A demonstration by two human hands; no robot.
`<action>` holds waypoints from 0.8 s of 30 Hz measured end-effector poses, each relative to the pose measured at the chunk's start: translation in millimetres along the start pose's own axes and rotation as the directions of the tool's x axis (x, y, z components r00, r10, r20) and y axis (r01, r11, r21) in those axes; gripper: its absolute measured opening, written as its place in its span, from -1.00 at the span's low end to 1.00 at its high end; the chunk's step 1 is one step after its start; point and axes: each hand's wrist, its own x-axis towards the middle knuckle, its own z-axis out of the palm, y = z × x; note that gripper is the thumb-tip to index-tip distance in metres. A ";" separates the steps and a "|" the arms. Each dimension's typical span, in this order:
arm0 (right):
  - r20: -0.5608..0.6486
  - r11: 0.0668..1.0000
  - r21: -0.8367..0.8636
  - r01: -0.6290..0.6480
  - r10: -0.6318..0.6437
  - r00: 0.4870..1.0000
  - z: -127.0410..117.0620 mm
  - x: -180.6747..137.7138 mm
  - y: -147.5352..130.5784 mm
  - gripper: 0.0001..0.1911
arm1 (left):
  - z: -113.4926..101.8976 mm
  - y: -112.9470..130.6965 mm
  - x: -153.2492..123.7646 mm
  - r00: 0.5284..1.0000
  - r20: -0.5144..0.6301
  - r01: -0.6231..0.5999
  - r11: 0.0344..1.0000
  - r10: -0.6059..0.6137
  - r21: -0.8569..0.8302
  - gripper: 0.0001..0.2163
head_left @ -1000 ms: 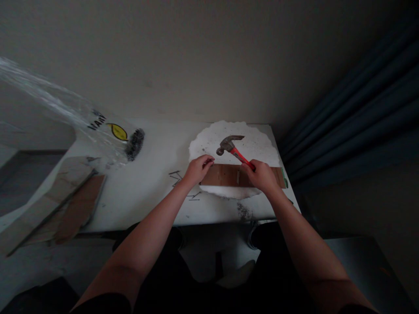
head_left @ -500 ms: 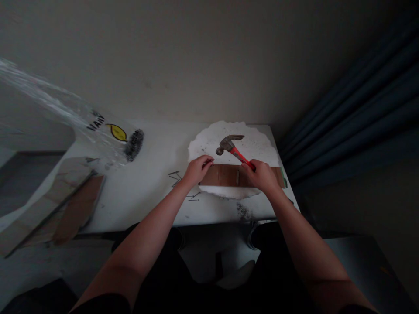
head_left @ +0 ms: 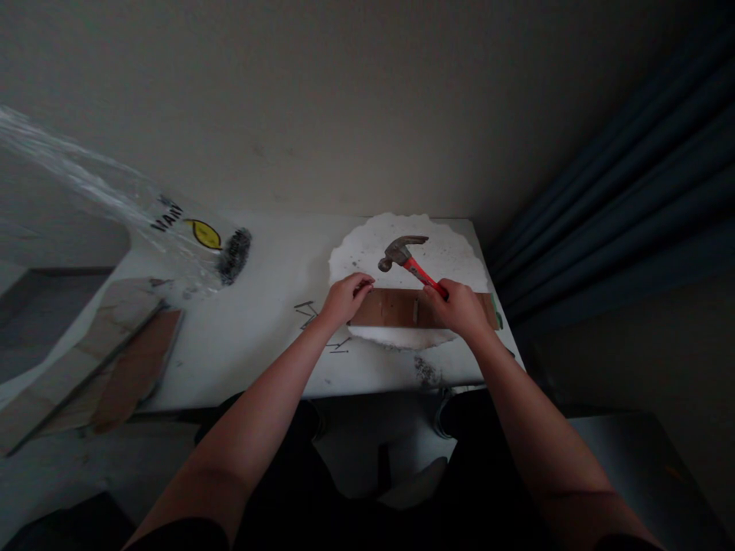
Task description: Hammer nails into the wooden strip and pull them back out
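Note:
My right hand (head_left: 461,305) grips a claw hammer (head_left: 399,252) by its red handle, with the metal head pointing up and to the left above a white round mat with a ragged edge (head_left: 436,264). Under the hammer lies a brown wooden board (head_left: 396,308) across the mat. At the board's left end, my left hand (head_left: 344,297) has its thumb and fingers pinched together; whatever they hold, if anything, is too small to make out. Several loose nails (head_left: 338,351) lie on the white table beside my left wrist.
A clear plastic bag with dark contents at its end (head_left: 234,256) rests on the left of the white table (head_left: 246,337). Several wood pieces (head_left: 135,367) overhang its left front corner. A dark blue curtain (head_left: 620,199) hangs at the right, and a wall rises behind.
Almost nothing differs. The view has shifted very slightly; both hands and the hammer keep their places.

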 end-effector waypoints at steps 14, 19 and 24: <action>-0.017 0.992 -0.113 0.056 -0.058 0.998 -18.5 -9.8 -19.2 -0.55 | 4.8 -3.2 -0.3 0.999 -0.046 0.017 0.998 -0.020 -0.057 -0.71; 0.020 0.977 -0.200 0.075 -0.072 0.997 -25.1 -16.6 -38.0 -0.54 | 7.4 -7.7 -0.7 0.996 -0.071 0.050 0.998 -0.052 -0.042 -0.65; 0.072 0.968 -0.241 0.066 -0.050 0.996 -22.3 -16.7 -45.3 -0.52 | 7.6 -6.6 -1.1 0.995 -0.072 0.066 0.996 -0.071 -0.058 -0.62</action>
